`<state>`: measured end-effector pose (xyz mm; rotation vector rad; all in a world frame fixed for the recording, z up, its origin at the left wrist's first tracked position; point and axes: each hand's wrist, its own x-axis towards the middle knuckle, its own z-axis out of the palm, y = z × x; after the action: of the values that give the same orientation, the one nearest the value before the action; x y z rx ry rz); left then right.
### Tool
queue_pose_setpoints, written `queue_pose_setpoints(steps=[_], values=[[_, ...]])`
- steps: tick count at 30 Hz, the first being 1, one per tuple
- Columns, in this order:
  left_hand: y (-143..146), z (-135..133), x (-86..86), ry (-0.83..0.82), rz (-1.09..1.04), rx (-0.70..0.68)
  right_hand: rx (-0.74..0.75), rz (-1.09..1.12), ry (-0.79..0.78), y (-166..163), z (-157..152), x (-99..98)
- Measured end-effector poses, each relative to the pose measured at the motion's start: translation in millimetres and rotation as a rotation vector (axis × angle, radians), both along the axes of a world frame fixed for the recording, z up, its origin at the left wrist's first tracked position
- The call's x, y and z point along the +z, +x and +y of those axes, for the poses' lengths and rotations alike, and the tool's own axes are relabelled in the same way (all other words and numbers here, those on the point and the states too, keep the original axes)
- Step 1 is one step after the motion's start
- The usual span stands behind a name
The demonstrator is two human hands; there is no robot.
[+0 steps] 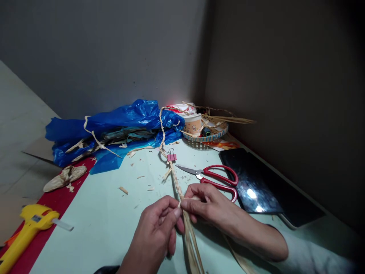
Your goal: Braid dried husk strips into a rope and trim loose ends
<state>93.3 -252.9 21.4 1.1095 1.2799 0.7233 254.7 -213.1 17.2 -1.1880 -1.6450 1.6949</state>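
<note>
A pale braid of dried plant fibre (176, 182) runs from the back of the table toward me. My left hand (159, 224) pinches its lower end from the left. From the right, my right hand (203, 201) is closed on the fibre at the same spot, fingertips almost touching the left ones. Below both hands the loose flat strands (191, 243) hang unbraided toward the front edge. A pink binder clip (171, 156) sits at the braid farther up. Red-handled scissors (211, 177) lie partly opened just beyond my right hand.
Blue plastic bag (128, 114) with dried husks lies at the back left. A woven basket (212, 136) holds a paper cup (193, 125) and thread. At right lie dark tablets (253, 186); at left, a yellow glue gun (34, 220). Fibre scraps (123, 190) dot the tabletop.
</note>
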Motion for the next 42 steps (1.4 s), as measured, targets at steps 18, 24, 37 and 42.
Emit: queue_pose_setpoints(steps=[18, 24, 37, 42], values=[[-9.8, 10.0, 1.3, -0.067, -0.034, -0.061, 0.059, 0.088, -0.079, 4.1, 6.3, 7.2], [-7.9, 9.0, 3.1, -0.051, 0.042, -0.074, 0.009, 0.149, -0.072, -0.2, 1.1, 3.3], [-10.1, 7.8, 5.2, -0.022, 0.181, 0.010, 0.060, -0.140, 0.138, 7.1, -1.2, 5.9], [-7.9, 7.1, 6.1, 0.021, 0.221, 0.033, 0.120, 0.016, -0.053, 5.6, -0.3, 2.0]])
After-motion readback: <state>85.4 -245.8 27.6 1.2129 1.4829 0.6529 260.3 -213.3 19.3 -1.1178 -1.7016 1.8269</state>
